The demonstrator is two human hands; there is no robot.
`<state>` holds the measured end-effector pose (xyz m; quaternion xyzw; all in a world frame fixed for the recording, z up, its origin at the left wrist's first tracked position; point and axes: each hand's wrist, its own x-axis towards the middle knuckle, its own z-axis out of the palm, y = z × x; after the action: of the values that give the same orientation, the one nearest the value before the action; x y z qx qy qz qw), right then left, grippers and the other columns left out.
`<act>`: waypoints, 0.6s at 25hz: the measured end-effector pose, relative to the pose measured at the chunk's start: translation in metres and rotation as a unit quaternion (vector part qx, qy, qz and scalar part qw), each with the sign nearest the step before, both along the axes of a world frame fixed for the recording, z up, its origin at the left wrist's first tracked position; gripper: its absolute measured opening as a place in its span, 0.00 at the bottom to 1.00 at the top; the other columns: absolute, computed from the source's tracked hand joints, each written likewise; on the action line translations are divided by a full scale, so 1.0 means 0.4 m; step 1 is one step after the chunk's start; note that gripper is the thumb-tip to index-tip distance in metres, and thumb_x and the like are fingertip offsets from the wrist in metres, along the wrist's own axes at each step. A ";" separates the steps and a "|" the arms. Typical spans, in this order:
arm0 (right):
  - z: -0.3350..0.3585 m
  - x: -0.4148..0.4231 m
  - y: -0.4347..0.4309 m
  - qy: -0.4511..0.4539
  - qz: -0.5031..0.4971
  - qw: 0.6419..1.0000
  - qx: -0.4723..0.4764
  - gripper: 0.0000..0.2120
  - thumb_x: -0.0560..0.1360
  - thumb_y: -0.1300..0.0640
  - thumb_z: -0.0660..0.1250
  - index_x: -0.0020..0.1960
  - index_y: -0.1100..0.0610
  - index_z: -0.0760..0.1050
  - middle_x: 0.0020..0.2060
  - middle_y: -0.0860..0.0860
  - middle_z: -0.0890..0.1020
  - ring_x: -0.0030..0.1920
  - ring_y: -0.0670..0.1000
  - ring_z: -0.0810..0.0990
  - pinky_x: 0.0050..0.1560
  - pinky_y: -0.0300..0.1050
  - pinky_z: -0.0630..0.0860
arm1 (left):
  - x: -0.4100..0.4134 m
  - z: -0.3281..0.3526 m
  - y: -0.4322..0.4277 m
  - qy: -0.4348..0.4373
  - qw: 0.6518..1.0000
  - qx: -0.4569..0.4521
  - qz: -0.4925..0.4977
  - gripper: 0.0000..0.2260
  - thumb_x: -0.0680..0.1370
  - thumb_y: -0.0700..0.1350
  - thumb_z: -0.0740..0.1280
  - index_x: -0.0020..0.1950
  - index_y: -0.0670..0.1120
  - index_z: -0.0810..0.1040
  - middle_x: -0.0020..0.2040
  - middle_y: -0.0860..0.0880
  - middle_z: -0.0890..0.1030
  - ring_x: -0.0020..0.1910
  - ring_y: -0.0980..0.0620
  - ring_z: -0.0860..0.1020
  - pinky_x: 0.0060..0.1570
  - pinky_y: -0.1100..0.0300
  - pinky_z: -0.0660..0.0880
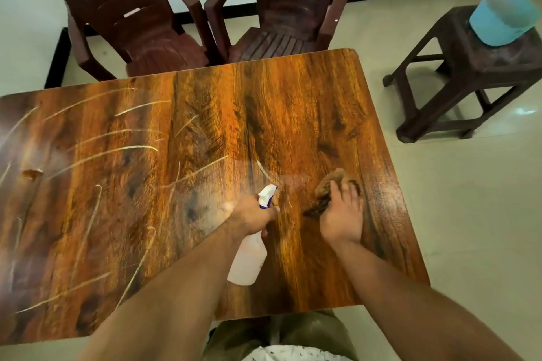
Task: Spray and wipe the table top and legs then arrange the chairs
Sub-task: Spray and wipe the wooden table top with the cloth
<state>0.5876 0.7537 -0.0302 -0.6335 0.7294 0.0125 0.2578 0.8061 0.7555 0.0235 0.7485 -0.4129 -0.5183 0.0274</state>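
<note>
At my far left the wooden table top (293,126) shows pale curved streaks across its grain, and a small wet-looking patch sits near its left edge. Beyond the far edge stands the left chair (140,23), dark brown plastic, its seat facing the table and just beside it.

Near the middle, my left hand (255,215) grips the neck of the spray bottle (247,261), fingers curled round it at the trigger. The clear body hangs below my wrist, above the table, and the white nozzle points away from me over the wood. A faint haze lies on the surface ahead of the nozzle.

The right chair (287,17) stands close beside the first, its seat front at the table's far edge.

Further right, my right hand (341,215) holds a brown cloth (328,184) bunched against the table top, thumb and fingers bent over it; that spot is blurred.

Off the table's right side, apart from it, a dark stool (469,67) carries an upturned blue tub (501,16).
</note>
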 end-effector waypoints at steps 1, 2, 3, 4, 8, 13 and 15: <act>0.011 0.032 -0.043 0.010 -0.086 0.996 0.020 0.32 0.80 0.52 0.58 0.81 0.51 0.52 0.81 0.52 0.50 0.81 0.55 0.46 0.79 0.57 0.45 | 0.006 0.000 -0.002 0.002 1.000 0.000 0.012 0.13 0.81 0.49 0.69 0.60 0.42 0.78 0.50 0.44 0.85 0.23 0.55 0.79 0.30 0.62 0.77; 0.014 0.084 -0.063 0.014 -0.086 0.996 0.026 0.33 0.80 0.52 0.59 0.81 0.51 0.51 0.81 0.52 0.49 0.81 0.56 0.45 0.79 0.57 0.44 | 0.014 0.004 0.000 -0.001 1.000 -0.001 0.021 0.12 0.81 0.48 0.69 0.60 0.41 0.78 0.49 0.45 0.85 0.23 0.55 0.78 0.29 0.63 0.76; 0.020 0.142 -0.065 0.010 -0.005 1.000 0.013 0.33 0.80 0.51 0.60 0.82 0.51 0.51 0.81 0.52 0.49 0.81 0.55 0.45 0.79 0.57 0.43 | 0.023 0.009 0.002 -0.004 1.000 -0.002 0.027 0.11 0.81 0.47 0.69 0.58 0.41 0.78 0.45 0.45 0.85 0.22 0.55 0.78 0.27 0.64 0.75; 0.021 0.188 -0.049 0.002 0.123 0.992 0.002 0.32 0.80 0.51 0.59 0.81 0.51 0.52 0.81 0.51 0.48 0.81 0.54 0.44 0.79 0.56 0.41 | 0.030 0.013 0.002 -0.003 0.999 -0.006 0.033 0.10 0.81 0.46 0.69 0.56 0.39 0.79 0.38 0.46 0.84 0.20 0.55 0.77 0.25 0.66 0.74; 0.025 0.131 -0.007 -0.065 0.488 0.870 0.002 0.31 0.78 0.55 0.60 0.80 0.48 0.58 0.81 0.47 0.51 0.80 0.50 0.44 0.79 0.53 0.39 | 0.078 0.014 0.023 0.005 0.999 -0.009 0.037 0.09 0.81 0.45 0.69 0.51 0.38 0.79 0.33 0.45 0.83 0.20 0.53 0.77 0.29 0.62 0.78; 0.018 0.235 -0.123 0.036 0.099 0.994 -0.005 0.33 0.79 0.56 0.59 0.81 0.52 0.50 0.81 0.52 0.47 0.81 0.54 0.43 0.79 0.57 0.43 | 0.149 0.007 0.063 0.002 0.999 -0.013 0.039 0.11 0.80 0.48 0.69 0.56 0.41 0.78 0.37 0.46 0.83 0.23 0.54 0.79 0.32 0.63 0.76; 0.022 0.338 -0.103 -0.021 0.232 0.973 0.004 0.35 0.77 0.60 0.61 0.81 0.51 0.52 0.81 0.52 0.47 0.81 0.54 0.43 0.79 0.57 0.43 | 0.175 0.014 0.066 -0.007 0.998 -0.039 0.040 0.08 0.80 0.46 0.69 0.52 0.42 0.78 0.31 0.49 0.78 0.24 0.56 0.77 0.29 0.65 0.72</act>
<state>0.7227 0.7126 -0.0216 -0.7844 0.5574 0.0614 0.2651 0.8761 0.7821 0.0293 0.7663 -0.4025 -0.4953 0.0740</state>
